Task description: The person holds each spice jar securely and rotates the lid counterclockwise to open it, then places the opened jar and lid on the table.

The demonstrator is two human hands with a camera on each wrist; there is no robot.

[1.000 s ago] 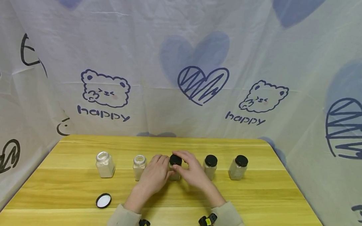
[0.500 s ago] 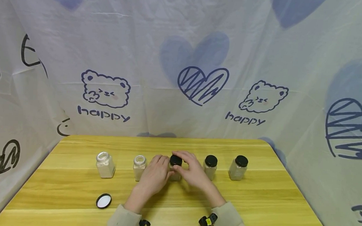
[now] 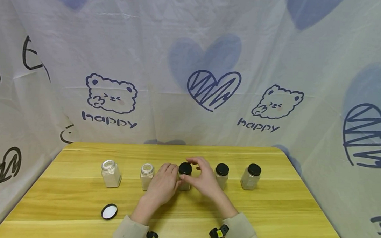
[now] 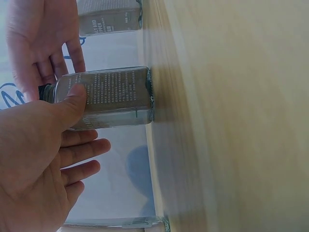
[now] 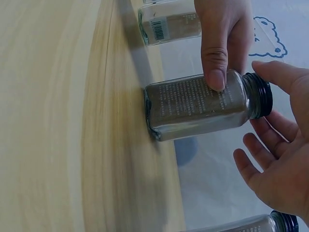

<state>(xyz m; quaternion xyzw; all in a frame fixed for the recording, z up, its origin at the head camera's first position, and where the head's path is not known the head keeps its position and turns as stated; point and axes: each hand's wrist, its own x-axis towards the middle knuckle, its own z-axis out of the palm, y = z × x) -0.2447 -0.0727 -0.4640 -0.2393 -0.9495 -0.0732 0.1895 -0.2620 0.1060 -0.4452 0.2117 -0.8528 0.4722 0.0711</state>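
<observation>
Upright in the middle of the table is a square glass jar [image 3: 184, 185] of brownish contents, with printed text on its side. Its black lid [image 3: 185, 168] is on. My left hand [image 3: 163, 184] grips the jar's body, thumb across the printed face and fingers behind, as the left wrist view [image 4: 34, 150] shows. My right hand [image 3: 205, 180] surrounds the lid loosely. Its thumb is at the lid's near edge, and its forefinger stands off the far side. In the right wrist view the jar's glass [image 5: 193, 104] and lid [image 5: 262, 95] lie between both hands.
To the left stand two lidless jars of pale contents, an outer jar [image 3: 111, 175] and an inner jar [image 3: 146, 177]. Two black-lidded jars stand right: a nearer jar [image 3: 222, 171] and a farther jar [image 3: 250, 177]. A loose lid [image 3: 109, 211] lies white side up, front left.
My right hand's fingers have spread and come away from the lid's far side, uncovering more of its top. My left hand and the jar have stayed put.
</observation>
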